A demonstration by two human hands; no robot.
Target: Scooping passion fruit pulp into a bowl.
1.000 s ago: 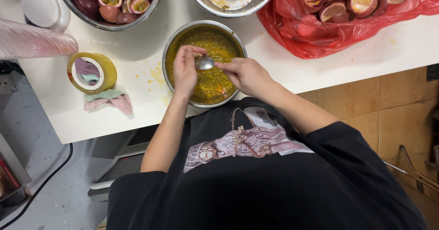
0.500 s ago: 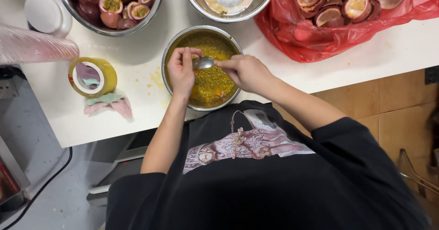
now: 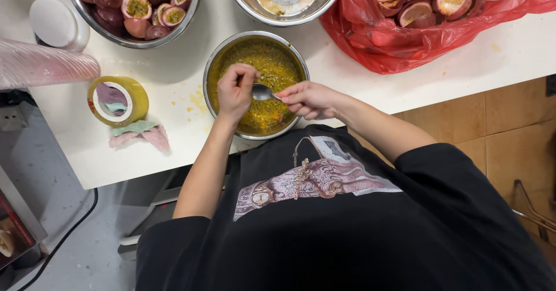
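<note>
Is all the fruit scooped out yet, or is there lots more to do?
Not yet. Done: empty shells fill the red bag, and the pulp bowl is nearly full. In hand: the left hand grips something I can't make out over that bowl, and the right hand works a spoon at it. Left: many fruits in the top-left bowl.

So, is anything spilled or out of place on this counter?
Yes. Yellow pulp drips stain the white counter left of the round steel bowl of yellow pulp. A crumpled green-and-pink cloth lies near the edge.

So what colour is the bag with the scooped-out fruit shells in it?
The plastic bag is bright red, shown best in the head view, at the top right of the counter.
</note>
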